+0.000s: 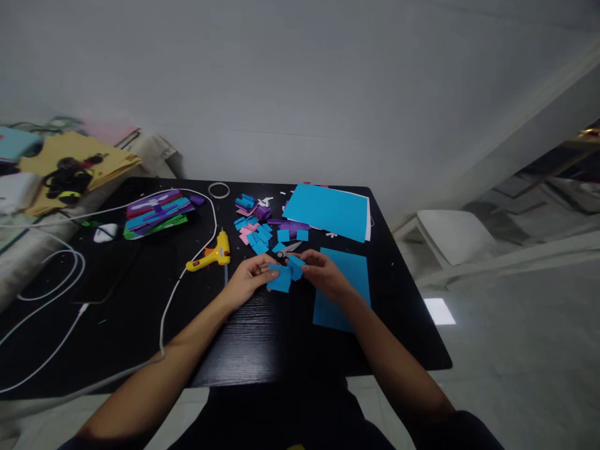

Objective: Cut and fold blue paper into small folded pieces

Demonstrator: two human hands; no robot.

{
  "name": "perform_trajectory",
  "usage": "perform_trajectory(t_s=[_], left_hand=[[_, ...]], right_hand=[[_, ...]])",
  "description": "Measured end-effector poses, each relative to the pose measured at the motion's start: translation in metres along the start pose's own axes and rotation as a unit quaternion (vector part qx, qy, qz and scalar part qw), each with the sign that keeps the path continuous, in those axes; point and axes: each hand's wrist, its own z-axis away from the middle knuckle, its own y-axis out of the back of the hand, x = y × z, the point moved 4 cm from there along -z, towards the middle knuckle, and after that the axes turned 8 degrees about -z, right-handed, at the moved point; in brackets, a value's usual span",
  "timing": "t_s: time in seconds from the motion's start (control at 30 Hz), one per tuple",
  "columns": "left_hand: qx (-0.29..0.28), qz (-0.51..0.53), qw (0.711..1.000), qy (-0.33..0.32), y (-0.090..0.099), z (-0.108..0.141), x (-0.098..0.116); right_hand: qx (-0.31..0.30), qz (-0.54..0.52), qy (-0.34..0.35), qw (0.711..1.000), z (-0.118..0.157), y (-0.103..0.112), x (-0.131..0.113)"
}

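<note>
My left hand [252, 277] pinches a small blue paper piece [280, 280] between thumb and fingers, low over the black table. Close beside it, my right hand [323, 272] grips another blue paper piece [295, 267], and the two pieces meet or overlap. Just beyond my hands lie scissors [289, 249], partly hidden, and two blue paper squares [284, 235]. Small blue and pink cut pieces [257, 235] are heaped behind my left hand. A blue paper sheet [344, 281] lies partly under my right hand and forearm.
A yellow glue gun [213, 253] lies left of my hands, near a white cable [174, 289]. Larger blue sheets [328, 211] lie at the back right. Colored paper strips [157, 214] and a white case [105, 233] are at the left. A white stool [452, 237] stands right.
</note>
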Motion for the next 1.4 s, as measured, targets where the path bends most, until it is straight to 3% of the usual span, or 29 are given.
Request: perform_trajectory(t_s=[0.17, 0.4, 0.7, 1.2, 1.4], left_hand=[[0.004, -0.017, 1.0, 0.013, -0.002, -0.002, -0.004], [0.076, -0.048, 0.996, 0.008, 0.006, -0.004, -0.012], [0.125, -0.053, 0.991, -0.004, 0.006, -0.006, -0.014], [0.128, -0.032, 0.991, -0.013, 0.009, -0.007, -0.014], [0.106, -0.051, 0.993, -0.001, 0.005, -0.004, -0.011]], right_hand=[[0.002, -0.003, -0.008, 1.0, 0.001, -0.004, 0.007], [0.031, 0.024, 0.011, 0.999, 0.0, -0.008, 0.02], [0.094, 0.03, 0.008, 0.995, -0.002, -0.001, 0.035], [0.083, 0.011, 0.003, 0.997, -0.001, -0.005, 0.031], [0.079, 0.069, 0.0, 0.995, 0.0, -0.004, 0.031]])
